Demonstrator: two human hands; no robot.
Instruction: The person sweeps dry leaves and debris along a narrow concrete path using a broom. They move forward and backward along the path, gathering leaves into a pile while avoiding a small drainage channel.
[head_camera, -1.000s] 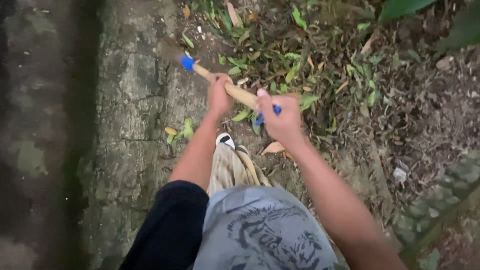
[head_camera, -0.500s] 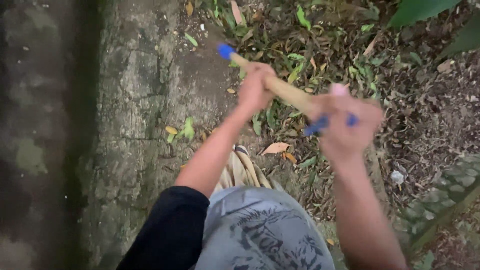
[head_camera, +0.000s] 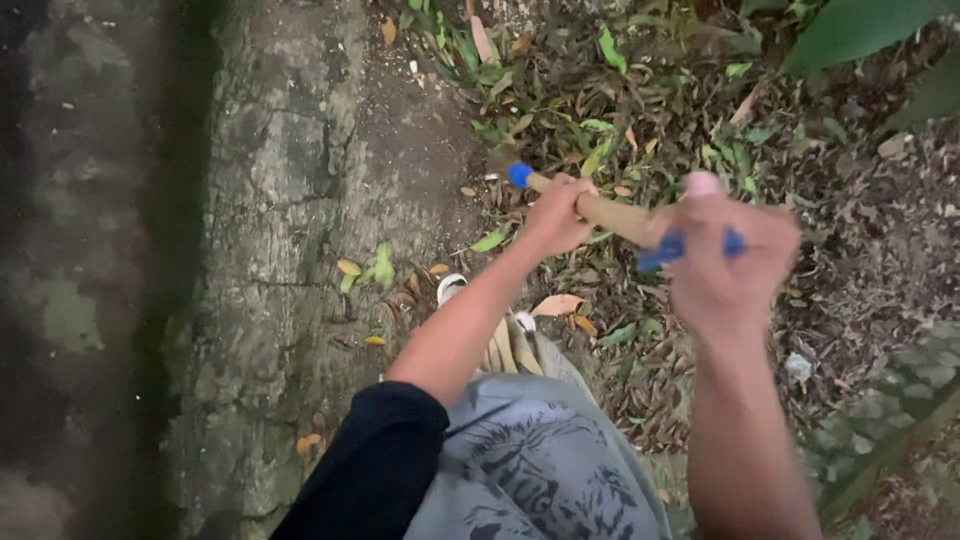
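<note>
right hand (head_camera: 725, 265) closed around blue grip of wooden handle (head_camera: 612, 215), at 3 o'clock | left hand (head_camera: 555, 215) at 12 o'clock, fingers wrapped on the same handle, lower down | advice: I think both grips should stay firm, strokes short | leaves (head_camera: 640, 110) beyond, on ground | no container in view

left hand (head_camera: 556, 215) gripped the handle (head_camera: 610, 213) ahead of the right hand (head_camera: 728, 262) — both on one stick | leaf litter (head_camera: 640, 110) lay beyond and right of the hands | stone path (head_camera: 290, 200) ran to the left | shoe (head_camera: 452, 289) — below the left forearm
</note>
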